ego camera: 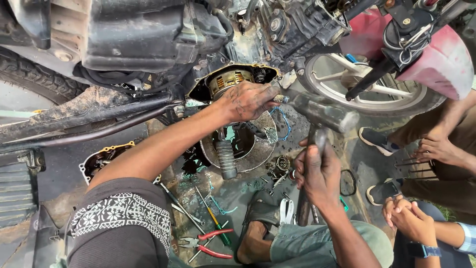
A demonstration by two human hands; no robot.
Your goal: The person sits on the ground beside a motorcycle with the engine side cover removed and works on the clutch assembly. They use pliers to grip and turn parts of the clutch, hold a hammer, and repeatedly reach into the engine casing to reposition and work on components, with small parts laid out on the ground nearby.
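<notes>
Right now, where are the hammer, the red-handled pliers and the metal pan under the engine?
hammer (325, 115): head view, on its steel head.
red-handled pliers (210, 243): head view, between its red grips.
metal pan (265, 154): head view, on its right rim.

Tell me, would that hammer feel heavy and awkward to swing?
Probably top-heavy: the hammer has a thick metal head on a thin handle, gripped low by the right hand. It may also be slippery, since the ground beneath looks wet with oil. It looks stiff, not fragile.
</notes>
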